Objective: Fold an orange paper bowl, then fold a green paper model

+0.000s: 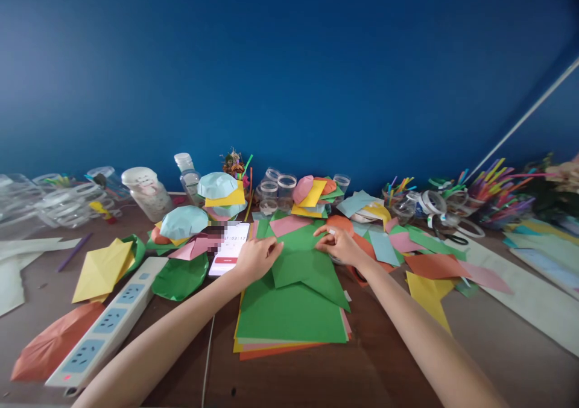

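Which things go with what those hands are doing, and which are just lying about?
Seems in use:
left hand
right hand
green paper between them
coloured sheets stacked underneath

Probably just lying about:
power strip
purple stick
clear bottle

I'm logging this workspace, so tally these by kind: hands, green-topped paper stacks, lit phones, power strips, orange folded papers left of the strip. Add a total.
Hands: 2 (left hand, right hand)
Green-topped paper stack: 1
Lit phone: 1
Power strip: 1
Orange folded paper: 1
Total: 6
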The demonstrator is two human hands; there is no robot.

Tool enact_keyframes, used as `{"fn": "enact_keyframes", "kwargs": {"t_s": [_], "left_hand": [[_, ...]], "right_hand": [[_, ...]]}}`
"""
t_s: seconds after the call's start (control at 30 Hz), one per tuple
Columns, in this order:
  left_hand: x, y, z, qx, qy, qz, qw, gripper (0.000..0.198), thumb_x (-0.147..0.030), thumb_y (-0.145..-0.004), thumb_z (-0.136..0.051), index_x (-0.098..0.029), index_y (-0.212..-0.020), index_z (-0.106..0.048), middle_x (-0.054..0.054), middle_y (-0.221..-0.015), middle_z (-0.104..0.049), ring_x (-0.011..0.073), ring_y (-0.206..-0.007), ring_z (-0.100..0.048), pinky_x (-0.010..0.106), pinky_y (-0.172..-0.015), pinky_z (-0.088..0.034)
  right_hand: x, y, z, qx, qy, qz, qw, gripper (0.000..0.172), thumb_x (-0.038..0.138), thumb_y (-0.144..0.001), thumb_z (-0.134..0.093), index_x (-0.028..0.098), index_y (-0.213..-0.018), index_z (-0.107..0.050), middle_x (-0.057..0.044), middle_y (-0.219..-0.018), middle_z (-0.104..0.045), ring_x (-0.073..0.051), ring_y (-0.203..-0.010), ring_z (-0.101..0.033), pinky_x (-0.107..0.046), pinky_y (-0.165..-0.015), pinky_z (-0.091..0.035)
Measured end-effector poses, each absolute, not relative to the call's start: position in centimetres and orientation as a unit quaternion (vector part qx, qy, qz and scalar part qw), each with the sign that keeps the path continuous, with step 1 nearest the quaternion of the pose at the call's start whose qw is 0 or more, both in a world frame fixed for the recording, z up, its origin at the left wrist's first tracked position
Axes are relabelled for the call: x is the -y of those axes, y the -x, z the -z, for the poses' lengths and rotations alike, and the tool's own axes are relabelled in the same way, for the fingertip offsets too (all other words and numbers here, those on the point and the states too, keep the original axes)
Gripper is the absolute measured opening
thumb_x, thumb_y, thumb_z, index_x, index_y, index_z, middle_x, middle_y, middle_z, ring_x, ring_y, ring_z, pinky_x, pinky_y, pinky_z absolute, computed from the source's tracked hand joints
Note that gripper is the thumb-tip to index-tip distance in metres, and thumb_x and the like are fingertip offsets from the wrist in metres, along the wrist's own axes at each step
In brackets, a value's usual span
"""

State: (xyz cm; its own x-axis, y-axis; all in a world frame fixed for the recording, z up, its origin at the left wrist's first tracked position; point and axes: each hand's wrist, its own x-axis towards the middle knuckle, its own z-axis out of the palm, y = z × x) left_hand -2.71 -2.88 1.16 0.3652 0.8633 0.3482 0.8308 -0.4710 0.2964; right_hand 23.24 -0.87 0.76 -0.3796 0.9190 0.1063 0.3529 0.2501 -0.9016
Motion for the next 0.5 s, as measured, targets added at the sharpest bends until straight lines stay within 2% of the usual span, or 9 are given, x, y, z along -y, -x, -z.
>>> {"fn": "enact_keyframes", "kwargs": {"t_s": [0.07, 0.17, 0.37, 0.5], "left_hand": [[3.0, 2.4, -1.0, -0.475, -0.847, -0.228, 0.062, 0.034, -0.041, -0.089, -0.039, -0.018, -0.070, -0.057, 0.001, -0.061, -0.060, 0.0139, -0.059, -0.052, 0.025, -0.060, -0.028], [3.0, 2.2, -0.7, -0.450, -0.862, -0.215, 0.093, 0.032, -0.038, -0.088, -0.043, -0.018, -0.067, -0.058, 0.001, -0.057, -0.059, 0.0144, -0.059, -0.051, 0.025, -0.065, -0.031], [2.6, 2.5, -0.4, -0.444, -0.852, -0.232, 0.149, 0.034, -0.036, -0.087, -0.046, -0.017, -0.060, -0.053, -0.003, -0.049, -0.048, 0.0100, -0.049, -0.041, 0.023, -0.053, -0.024], [2.5, 2.6, -0.7, -0.455, -0.834, -0.262, 0.168, 0.037, -0.035, -0.088, -0.041, -0.016, -0.058, -0.048, -0.004, -0.050, -0.041, 0.0089, -0.049, -0.037, 0.022, -0.051, -0.021]], "right_hand": [[1.1, -23.0, -1.0, 0.719, 0.442, -0.418, 0.337, 0.036, 0.040, -0.072, -0.065, 0.018, -0.097, -0.052, -0.002, -0.070, -0.067, -0.014, -0.060, -0.058, -0.022, -0.053, -0.039], [1.1, -22.9, -1.1, 0.717, 0.436, -0.426, 0.338, 0.035, 0.039, -0.072, -0.065, 0.019, -0.098, -0.052, -0.003, -0.073, -0.068, -0.015, -0.065, -0.061, -0.024, -0.057, -0.042], [0.7, -23.5, -0.7, 0.704, 0.445, -0.439, 0.337, 0.038, 0.041, -0.071, -0.066, 0.018, -0.098, -0.053, -0.004, -0.073, -0.069, -0.014, -0.060, -0.059, -0.023, -0.054, -0.042], [0.3, -24.1, -0.6, 0.697, 0.457, -0.426, 0.351, 0.035, 0.040, -0.070, -0.066, 0.018, -0.093, -0.053, -0.003, -0.071, -0.068, -0.012, -0.056, -0.057, -0.021, -0.051, -0.040]]}}
